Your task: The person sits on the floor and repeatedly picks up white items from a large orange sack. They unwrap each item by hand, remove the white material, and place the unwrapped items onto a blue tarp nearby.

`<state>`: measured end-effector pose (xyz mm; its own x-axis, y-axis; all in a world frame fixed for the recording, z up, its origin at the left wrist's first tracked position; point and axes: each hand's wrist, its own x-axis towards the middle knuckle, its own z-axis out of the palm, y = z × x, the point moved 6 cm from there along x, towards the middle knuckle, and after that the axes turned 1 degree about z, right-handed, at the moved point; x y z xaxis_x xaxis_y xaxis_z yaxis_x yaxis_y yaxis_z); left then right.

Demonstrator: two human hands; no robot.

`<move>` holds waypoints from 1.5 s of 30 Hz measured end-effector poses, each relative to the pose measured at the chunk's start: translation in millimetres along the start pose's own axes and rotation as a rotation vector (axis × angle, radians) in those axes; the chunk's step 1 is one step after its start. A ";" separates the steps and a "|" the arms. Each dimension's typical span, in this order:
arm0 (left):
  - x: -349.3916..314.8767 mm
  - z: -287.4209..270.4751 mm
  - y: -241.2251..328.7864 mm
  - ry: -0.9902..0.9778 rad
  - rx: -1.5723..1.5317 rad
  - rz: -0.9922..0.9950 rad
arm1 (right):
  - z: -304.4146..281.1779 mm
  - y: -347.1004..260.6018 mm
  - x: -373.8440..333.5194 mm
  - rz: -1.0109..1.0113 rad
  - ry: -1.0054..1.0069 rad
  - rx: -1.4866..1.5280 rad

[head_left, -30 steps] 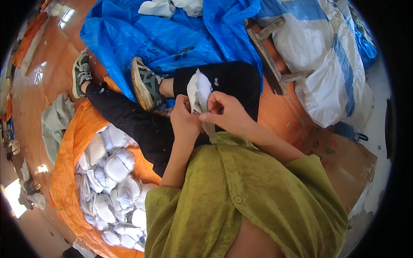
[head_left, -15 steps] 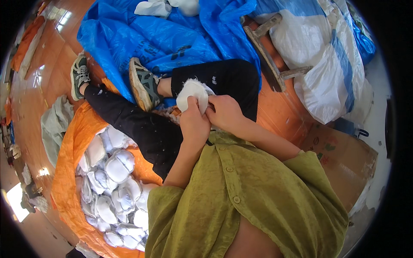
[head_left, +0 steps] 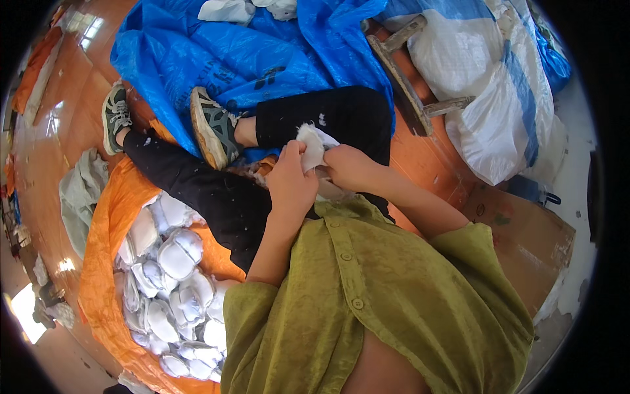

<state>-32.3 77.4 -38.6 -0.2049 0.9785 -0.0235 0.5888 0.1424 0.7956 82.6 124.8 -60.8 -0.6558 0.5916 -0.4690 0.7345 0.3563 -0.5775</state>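
A small white padded piece [head_left: 311,148] with fuzzy, fibrous edges is held up above my lap. My left hand [head_left: 291,178] pinches it from the left, thumb and fingers closed on its lower edge. On the other side my right hand [head_left: 353,168] grips a thin white flap of the same piece, its fingers curled and partly hidden. Below my hands something pale shows, too covered to name. By my left leg an orange woven sack [head_left: 113,217] gapes wide, filled with several similar white cup-shaped pads [head_left: 180,255].
A blue plastic sack [head_left: 210,56] spreads beyond my feet, with white pieces [head_left: 226,11] on top. To the right are an overturned wooden stool [head_left: 403,85], stuffed white sacks [head_left: 485,125] and a cardboard box [head_left: 518,244]. A grey cloth [head_left: 84,190] lies at left on the orange floor.
The padded piece has been turned and folded, so its fuzzy side and a thin flap now show. My right hand has moved slightly right, apart from the left.
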 end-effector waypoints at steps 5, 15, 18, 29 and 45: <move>-5.4 9.7 -18.4 -0.127 -0.260 -0.147 | 1.4 1.6 -9.3 -0.051 -0.090 0.031; -0.7 0.9 15.5 0.114 -0.026 0.087 | -18.5 -9.1 -17.2 -0.196 0.297 0.028; 6.4 8.8 -6.5 0.116 -0.238 0.162 | -9.4 -23.1 -20.0 -0.210 0.028 -0.223; -10.7 13.5 -10.0 -0.048 0.176 0.027 | -7.8 1.1 -31.3 0.081 0.281 0.047; -29.5 36.5 -5.4 -0.229 0.282 -0.160 | -14.8 9.4 -42.0 0.054 0.742 0.178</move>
<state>-1.0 53.3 -64.3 -0.1503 0.9441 -0.2935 0.7617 0.2998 0.5743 119.7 114.1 -36.6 -0.2840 0.9582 0.0358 0.6820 0.2281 -0.6949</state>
